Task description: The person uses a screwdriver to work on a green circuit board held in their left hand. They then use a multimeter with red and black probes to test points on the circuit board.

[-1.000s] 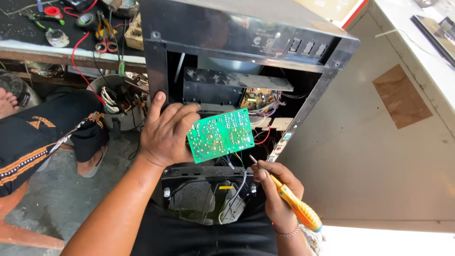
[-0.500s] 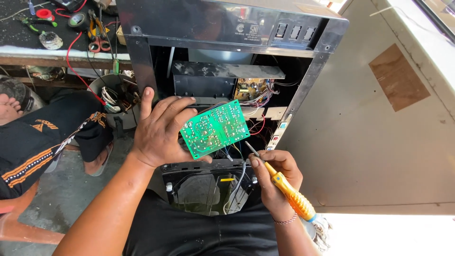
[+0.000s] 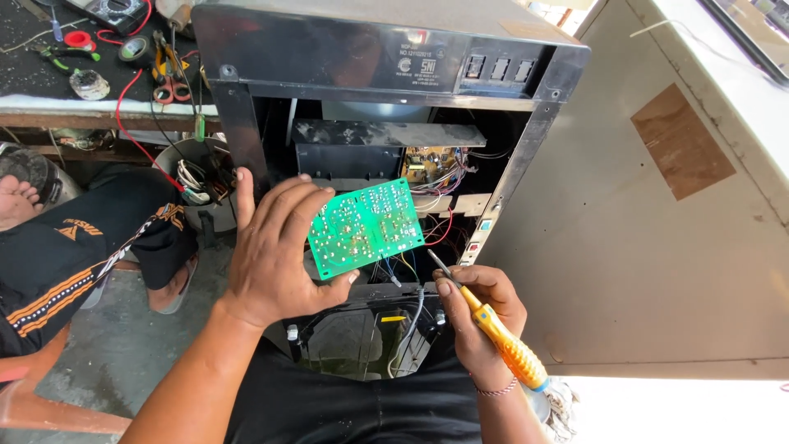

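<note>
A concrete floor [image 3: 123,353] lies under an opened black appliance cabinet [image 3: 386,57] that fills the middle of the view, with a pale metal panel [image 3: 657,247] to its right and a cluttered workbench [image 3: 74,90] at the upper left. On the workbench, near its front edge, sit red-handled pliers [image 3: 168,86], a roll of red tape [image 3: 80,39] and loose red wire [image 3: 136,131]. Inside the cabinet's open back, a brown circuit board [image 3: 431,164] with a bundle of coloured wires [image 3: 448,185] sits at the upper right of the cavity. In front of that opening the left hand [image 3: 275,255] holds a green circuit board [image 3: 366,228], solder side up and tilted, its fingers spread along the board's left edge and the thumb pressing it from below. Thin wires run from the board's lower edge down into the cabinet. The right hand [image 3: 481,316] is curled in a closed grip around a yellow-handled screwdriver [image 3: 493,329], whose dark tip points up toward the lower right corner of the green board, just beside it; whether it touches cannot be told. At the left edge another person sits in black clothing with orange stripes [image 3: 74,263], a bare foot [image 3: 18,197] showing beside a bucket of cables [image 3: 193,177].
</note>
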